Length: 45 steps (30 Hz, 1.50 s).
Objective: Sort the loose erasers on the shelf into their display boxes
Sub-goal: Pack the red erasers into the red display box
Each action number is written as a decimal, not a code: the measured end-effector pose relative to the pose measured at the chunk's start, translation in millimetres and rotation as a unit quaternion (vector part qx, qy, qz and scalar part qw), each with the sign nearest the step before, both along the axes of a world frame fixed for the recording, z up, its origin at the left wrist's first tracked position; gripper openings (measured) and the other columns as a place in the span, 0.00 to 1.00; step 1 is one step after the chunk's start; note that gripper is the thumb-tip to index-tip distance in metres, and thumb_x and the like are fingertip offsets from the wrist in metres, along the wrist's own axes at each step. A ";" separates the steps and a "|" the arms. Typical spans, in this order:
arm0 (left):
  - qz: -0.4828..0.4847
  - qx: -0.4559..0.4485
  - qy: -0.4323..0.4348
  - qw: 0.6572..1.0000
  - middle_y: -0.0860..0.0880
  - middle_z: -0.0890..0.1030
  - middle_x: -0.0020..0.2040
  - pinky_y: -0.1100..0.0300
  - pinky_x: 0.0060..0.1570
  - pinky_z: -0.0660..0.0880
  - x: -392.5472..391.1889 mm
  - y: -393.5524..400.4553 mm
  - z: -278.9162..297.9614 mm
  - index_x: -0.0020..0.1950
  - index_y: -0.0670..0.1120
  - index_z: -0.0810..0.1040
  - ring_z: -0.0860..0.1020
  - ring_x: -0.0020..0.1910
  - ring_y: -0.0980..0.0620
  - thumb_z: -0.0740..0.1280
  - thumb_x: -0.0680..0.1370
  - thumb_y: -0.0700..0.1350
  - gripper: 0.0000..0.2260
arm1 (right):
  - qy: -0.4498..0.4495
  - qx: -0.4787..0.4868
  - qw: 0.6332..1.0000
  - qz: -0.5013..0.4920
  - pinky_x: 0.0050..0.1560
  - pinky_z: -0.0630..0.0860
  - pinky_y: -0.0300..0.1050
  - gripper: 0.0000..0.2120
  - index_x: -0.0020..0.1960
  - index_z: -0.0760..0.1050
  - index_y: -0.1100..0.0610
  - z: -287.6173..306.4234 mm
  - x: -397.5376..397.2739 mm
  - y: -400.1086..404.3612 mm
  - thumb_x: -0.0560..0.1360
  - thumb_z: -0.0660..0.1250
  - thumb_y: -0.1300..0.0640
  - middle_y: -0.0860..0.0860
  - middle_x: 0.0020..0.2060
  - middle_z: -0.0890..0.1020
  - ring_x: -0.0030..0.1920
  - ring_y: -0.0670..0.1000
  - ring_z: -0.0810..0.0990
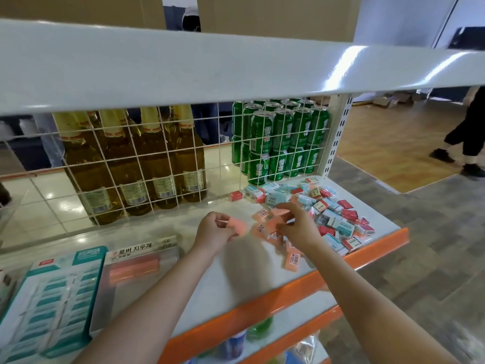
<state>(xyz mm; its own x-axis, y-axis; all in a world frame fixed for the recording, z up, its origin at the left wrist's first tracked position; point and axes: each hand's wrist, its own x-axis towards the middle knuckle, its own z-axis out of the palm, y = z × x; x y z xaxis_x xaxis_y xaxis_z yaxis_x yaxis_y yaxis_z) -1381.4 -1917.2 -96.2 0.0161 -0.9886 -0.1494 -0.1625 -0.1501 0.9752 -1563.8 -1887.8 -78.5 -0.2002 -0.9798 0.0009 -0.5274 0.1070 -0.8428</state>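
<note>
Collection step. Nearest, the teal display box (52, 298) and grey display box (136, 279) await filling. The left hand (214, 232) pinches gathered pink erasers (237, 225); the right hand (295, 224) pinches another from the loose pile (328, 214) on the white shelf (236, 274). Next, probably, carry them leftward to the grey box. Beyond the wire grid (157, 164): bottles (147, 164), green cans (283, 137), wooden floor (388, 143).

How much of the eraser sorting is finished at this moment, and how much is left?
Done: the teal display box looks full of rows, and the grey box holds some pink erasers. In hand: the left hand holds pink erasers and the right hand pinches another pink eraser. Left: a large mixed pile of pink, teal and red erasers lies on the shelf.
</note>
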 end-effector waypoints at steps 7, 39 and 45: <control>0.016 0.009 0.018 1.000 0.42 0.79 0.45 0.67 0.34 0.73 11.7 13.3 1.6 0.54 0.39 0.76 0.78 0.35 0.54 0.64 0.77 0.33 0.08 | -0.068 0.014 0.998 -0.007 0.33 0.76 0.46 0.13 0.52 0.78 0.57 -7.3 19.2 2.5 0.74 0.62 0.70 0.52 0.39 0.80 0.32 0.51 0.75; 0.079 -0.082 -0.335 0.935 0.51 0.78 0.51 0.68 0.38 0.65 167.8 50.0 16.9 0.46 0.51 0.78 0.74 0.48 0.56 0.68 0.74 0.41 0.05 | 0.121 0.003 0.976 0.182 0.47 0.70 0.37 0.10 0.54 0.80 0.59 5.9 176.5 -4.8 0.75 0.63 0.63 0.53 0.50 0.81 0.49 0.50 0.77; 0.042 -0.073 -0.401 0.912 0.53 0.78 0.48 0.65 0.47 0.67 189.3 64.6 9.1 0.48 0.48 0.82 0.72 0.46 0.57 0.67 0.75 0.41 0.06 | 0.226 0.033 0.942 0.245 0.49 0.73 0.43 0.10 0.50 0.80 0.60 -2.8 207.7 -2.8 0.73 0.63 0.63 0.56 0.49 0.81 0.51 0.54 0.78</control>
